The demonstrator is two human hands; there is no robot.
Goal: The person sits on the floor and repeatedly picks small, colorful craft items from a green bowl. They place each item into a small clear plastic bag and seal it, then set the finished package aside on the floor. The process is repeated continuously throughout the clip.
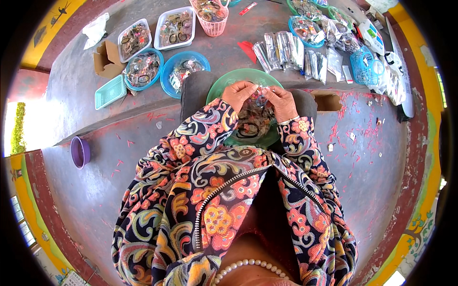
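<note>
A round green basin point(220, 85) rests on my lap between my knees. Inside it lie several small clear packets, with dark loops like hair ties among them. Over the basin, my left hand point(240, 97) and my right hand point(281, 103) meet with fingertips close together. Both pinch the upper edge of a small clear plastic bag point(260, 100). Bits of colour show through the plastic, but its contents are too small to make out.
Ahead on a raised grey ledge stand blue bowls point(165, 71), white trays point(159, 28) and a pink basket point(214, 29), all holding packets. Bundled clear sleeves point(286, 50) lie right of centre. A purple bucket point(80, 152) stands left; red scraps litter the floor.
</note>
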